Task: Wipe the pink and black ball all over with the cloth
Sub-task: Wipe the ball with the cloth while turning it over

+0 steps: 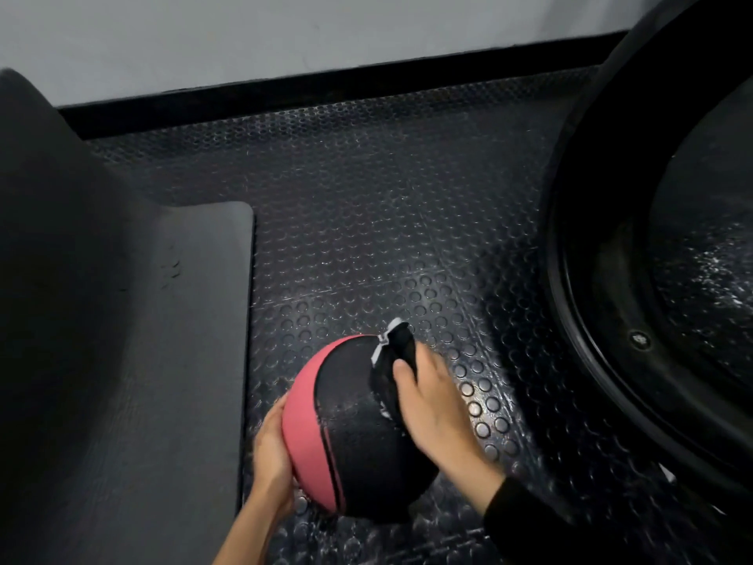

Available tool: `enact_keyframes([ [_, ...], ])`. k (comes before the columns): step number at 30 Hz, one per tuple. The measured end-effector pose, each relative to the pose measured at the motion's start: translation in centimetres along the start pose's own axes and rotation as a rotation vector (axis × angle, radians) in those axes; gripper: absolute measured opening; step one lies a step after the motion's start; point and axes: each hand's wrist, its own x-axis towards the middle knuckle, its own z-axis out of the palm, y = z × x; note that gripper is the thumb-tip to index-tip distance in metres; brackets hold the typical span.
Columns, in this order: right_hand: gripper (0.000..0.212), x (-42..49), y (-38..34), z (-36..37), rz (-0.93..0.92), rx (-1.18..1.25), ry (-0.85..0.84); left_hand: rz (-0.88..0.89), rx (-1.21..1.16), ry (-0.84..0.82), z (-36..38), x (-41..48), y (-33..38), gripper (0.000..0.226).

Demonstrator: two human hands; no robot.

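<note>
Pink and black ball (358, 434), near centre above the studded floor (366, 238): left hand (271, 450) cupped round its pink side, right hand (432, 397) gripping the dark cloth (391, 373) against the far-right black panel; wiping apparently midway, covered areas indistinguishable.

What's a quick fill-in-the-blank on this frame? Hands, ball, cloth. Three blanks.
1. The right hand grips a black cloth against the ____ panel of the ball.
2. The left hand cups its ____ side.
3. Only the ____ forearm shows a black sleeve.
Missing words: black; pink; right.
</note>
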Motion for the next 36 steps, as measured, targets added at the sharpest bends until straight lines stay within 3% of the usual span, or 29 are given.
enact_keyframes([
  [3, 0.059, -1.1, -1.4, 2.5, -0.144, -0.232, 0.112, 0.284, 0.389, 0.038, 0.6, -1.9, 1.9, 0.041],
  [5, 0.056, -2.4, -2.3, 3.6, -0.318, -0.252, 0.172, 0.49, 0.644, 0.005, 2.1, -3.5, 2.8, 0.057],
  [8, 0.049, -4.8, -2.1, 5.1, -0.606, -0.266, 0.172, 0.576, 0.708, 0.042, 1.8, -3.1, 2.9, 0.064],
  [10, 0.048, -4.1, -1.8, 4.9, -0.675, -0.263, 0.103, 0.592, 0.684, 0.022, 1.0, -2.6, 2.7, 0.062],
  [12, 0.042, -1.8, -2.0, 3.9, -0.56, -0.231, 0.073, 0.617, 0.672, 0.011, 0.9, -3.1, 2.8, 0.053],
  [15, 0.026, 3.0, -1.7, 2.2, -0.153, 0.015, -0.029, 0.627, 0.704, 0.032, 1.7, -4.0, 2.9, 0.053],
  [16, 0.027, 3.3, -1.5, 2.0, -0.096, 0.057, -0.021, 0.622, 0.706, 0.044, 1.9, -4.0, 2.9, 0.053],
  [19, 0.046, -0.8, -1.4, 3.1, -0.308, -0.04, 0.09, 0.637, 0.72, 0.035, 2.4, -3.5, 3.3, 0.056],
  [22, 0.056, -4.4, -1.7, 3.6, -0.522, -0.078, 0.002, 0.622, 0.739, -0.002, 2.0, -3.3, 3.6, 0.043],
  [24, 0.051, -1.9, -2.2, 2.8, -0.487, -0.061, -0.031, 0.65, 0.724, -0.016, 1.5, -3.3, 3.6, 0.04],
  [28, 0.029, 4.0, -3.2, 2.1, -0.112, 0.011, -0.122, 0.643, 0.7, 0.024, 1.4, -3.6, 3.4, 0.043],
  [31, 0.038, -0.1, -3.4, 2.9, -0.345, -0.088, 0.038, 0.643, 0.701, 0.024, 1.5, -3.7, 3.5, 0.037],
  [33, 0.05, -2.0, -3.6, 3.0, -0.51, -0.132, 0.037, 0.646, 0.706, 0.015, 1.3, -3.9, 3.5, 0.037],
  [36, 0.042, 0.9, -4.5, 3.1, -0.447, -0.17, -0.051, 0.648, 0.713, 0.016, 1.3, -4.0, 3.3, 0.038],
])
